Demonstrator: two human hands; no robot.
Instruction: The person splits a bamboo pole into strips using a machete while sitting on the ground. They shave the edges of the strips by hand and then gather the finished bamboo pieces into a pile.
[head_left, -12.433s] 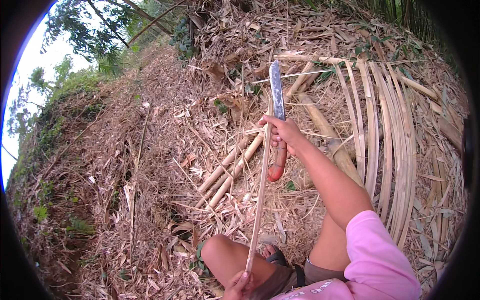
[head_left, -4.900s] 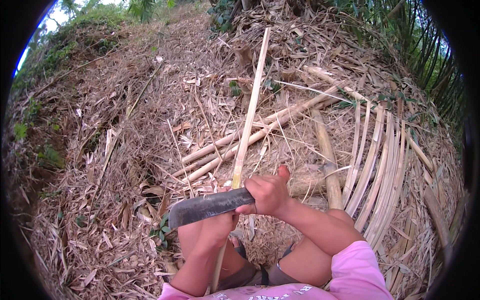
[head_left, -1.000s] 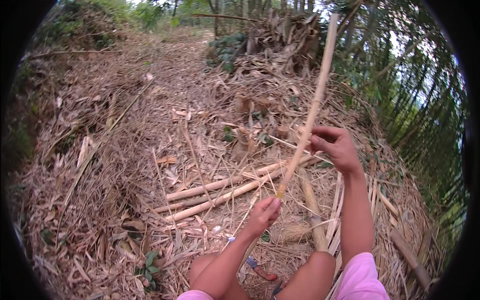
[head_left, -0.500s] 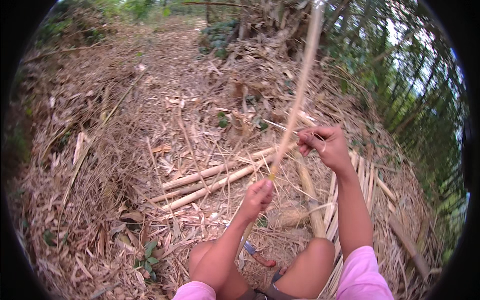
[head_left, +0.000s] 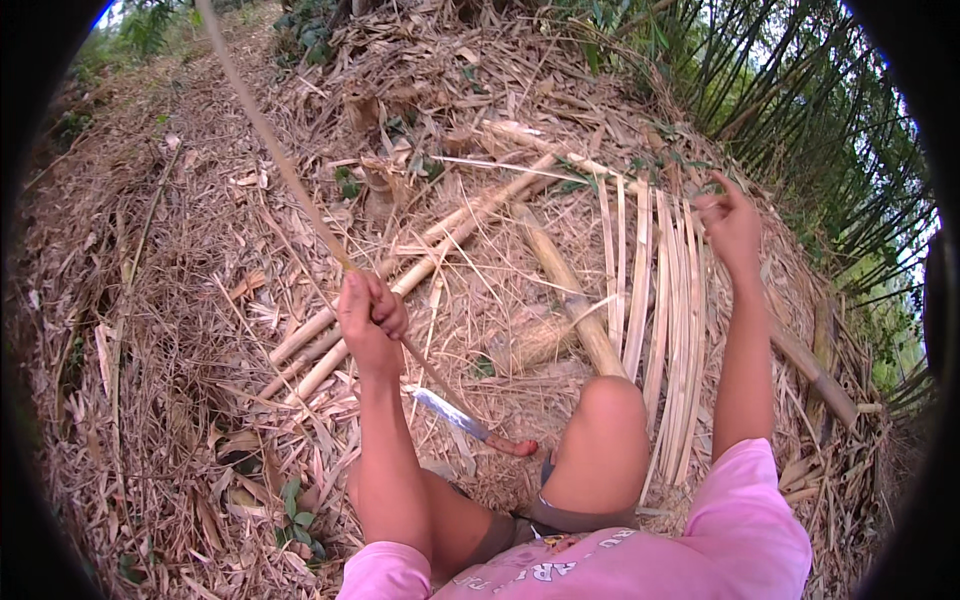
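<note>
My left hand [head_left: 370, 312] is closed round a long, thin bamboo strip [head_left: 270, 140]. The strip slants up to the far left, and its lower end comes out below the hand toward the knife. Out to the right, my right hand [head_left: 730, 222] is raised with fingers partly bent and apart; I see nothing held in it. Below it lies a row of pale split bamboo strips [head_left: 660, 320]. On the ground between my legs and the left hand rests a knife [head_left: 450, 412] with a shiny blade and a brownish handle with a reddish end.
Several bamboo poles [head_left: 440, 240] lie crosswise ahead of me. A thicker bamboo piece [head_left: 570, 285] points toward my right knee, beside a short log-like chunk [head_left: 540, 343]. Dry leaves and shavings cover the ground. Another pole [head_left: 815, 375] lies far right, near standing bamboo [head_left: 800, 130].
My left hand has moved left with the strip, whose top has swung from right to far left. My right hand has moved right, away from the strip, and its fingers have parted. The view has shifted.
</note>
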